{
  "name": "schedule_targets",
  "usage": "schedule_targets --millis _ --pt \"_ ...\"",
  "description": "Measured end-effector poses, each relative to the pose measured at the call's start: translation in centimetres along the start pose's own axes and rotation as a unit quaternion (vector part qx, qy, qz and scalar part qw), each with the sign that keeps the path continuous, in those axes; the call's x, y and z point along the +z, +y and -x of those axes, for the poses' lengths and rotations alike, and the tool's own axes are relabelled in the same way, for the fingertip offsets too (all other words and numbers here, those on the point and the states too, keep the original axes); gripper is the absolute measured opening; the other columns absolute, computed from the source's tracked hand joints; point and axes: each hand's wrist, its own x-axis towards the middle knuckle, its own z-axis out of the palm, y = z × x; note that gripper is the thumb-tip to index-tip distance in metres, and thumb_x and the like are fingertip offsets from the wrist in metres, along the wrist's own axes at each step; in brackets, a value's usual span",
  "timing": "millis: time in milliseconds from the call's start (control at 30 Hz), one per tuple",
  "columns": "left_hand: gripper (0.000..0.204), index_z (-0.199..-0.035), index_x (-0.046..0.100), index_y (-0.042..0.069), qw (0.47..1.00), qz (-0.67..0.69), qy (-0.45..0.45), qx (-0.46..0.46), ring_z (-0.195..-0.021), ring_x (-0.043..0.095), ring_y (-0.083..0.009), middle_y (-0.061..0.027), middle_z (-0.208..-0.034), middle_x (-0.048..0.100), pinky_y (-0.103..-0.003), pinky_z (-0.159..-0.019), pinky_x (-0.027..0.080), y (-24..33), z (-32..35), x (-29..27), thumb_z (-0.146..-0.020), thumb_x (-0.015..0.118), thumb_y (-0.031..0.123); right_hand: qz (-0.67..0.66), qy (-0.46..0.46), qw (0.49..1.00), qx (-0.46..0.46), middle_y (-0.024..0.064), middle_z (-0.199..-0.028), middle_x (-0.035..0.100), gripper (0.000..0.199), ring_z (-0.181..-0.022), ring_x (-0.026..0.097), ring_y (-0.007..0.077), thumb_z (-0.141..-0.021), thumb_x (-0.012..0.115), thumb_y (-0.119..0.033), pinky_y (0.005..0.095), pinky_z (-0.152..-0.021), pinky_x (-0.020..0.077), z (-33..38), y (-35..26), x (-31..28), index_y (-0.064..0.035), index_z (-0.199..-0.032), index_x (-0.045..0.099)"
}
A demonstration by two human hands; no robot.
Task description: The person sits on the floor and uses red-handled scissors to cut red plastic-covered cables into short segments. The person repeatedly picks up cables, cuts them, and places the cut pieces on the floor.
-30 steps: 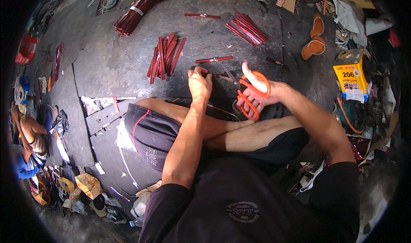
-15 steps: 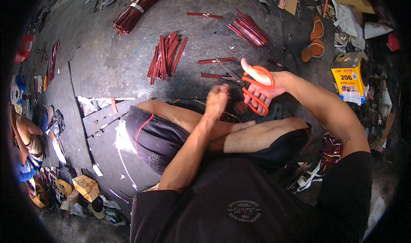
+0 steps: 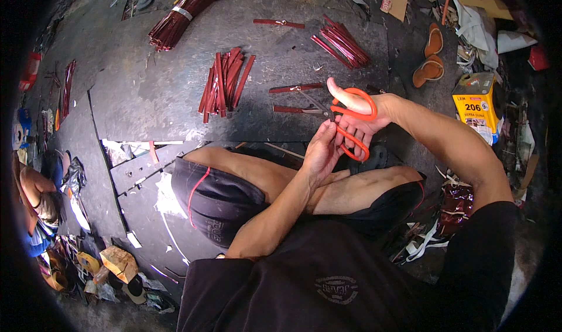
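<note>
My right hand (image 3: pixel 374 114) holds orange-handled scissors (image 3: pixel 373 104), thumb through the upper loop and fingers through the lower one. The blades are spread and point to the upper left. At the pivot, my left hand (image 3: pixel 319 153) has its thumb and fingers pinched together against the scissors; whatever small thing may be between them is hidden. Just beyond the blades lie a dark red strap (image 3: pixel 280 90) with a small metal buckle and another red strap (image 3: pixel 287 109), partly behind a blade. A third buckled strap (image 3: pixel 266 22) lies farther away.
Loose dark red strips (image 3: pixel 221 86) fan out on the black board (image 3: pixel 146 92). A shiny strip pile (image 3: pixel 345 45) lies right of them, a tied bundle (image 3: pixel 178 19) far left. Brown shoe pieces (image 3: pixel 432 69) and a yellow container (image 3: pixel 477 107) stand right. Another person's limb (image 3: pixel 36 186) shows at left.
My left hand has moved right and up to meet the scissors at the pivot. The scissors stay spread in my right hand. The view has shifted slightly.
</note>
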Motion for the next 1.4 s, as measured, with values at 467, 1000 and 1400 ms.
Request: schedule_targets --millis 467,1000,1400 --pt "0.027 -0.115 0.050 0.007 0.997 0.032 0.056 0.038 -0.094 0.060 -0.0192 -0.0073 -0.109 0.058 -0.042 -0.088 0.051 -1.3 -0.7 -0.4 -0.103 0.039 0.029 0.014 0.032 0.999 0.026 0.0261 -0.087 0.060 0.131 -0.078 0.064 0.0410 -0.055 0.002 -0.100 0.0579 -0.084 0.0494 -1.8 -0.5 0.0 0.0114 -0.097 0.057" --pt "0.028 -0.119 0.047 0.006 0.957 -0.211 0.199 0.027 -0.103 0.056 -0.0196 -0.0071 -0.110 0.057 -0.037 -0.092 0.045 1.0 1.0 -3.1 -0.095 0.054 0.020 0.006 0.184 0.979 -0.087 0.0155 -0.068 0.059 0.118 -0.058 0.064 0.0273 -0.064 0.008 -0.097 0.0401 -0.057 0.0561 -5.1 5.4 4.1 0.0066 -0.096 0.056" --pt "0.028 -0.113 0.061 0.003 0.841 -0.449 0.209 0.218 -0.084 0.059 -0.0124 -0.0039 -0.096 0.063 -0.028 -0.077 0.048 5.9 2.6 0.4 -0.092 0.063 0.020 -0.018 0.137 0.962 -0.236 0.0070 -0.072 0.056 0.100 -0.063 0.059 0.0190 -0.080 0.005 -0.084 0.0326 -0.059 0.0518 -1.7 12.2 7.3 -0.0011 -0.105 0.053"
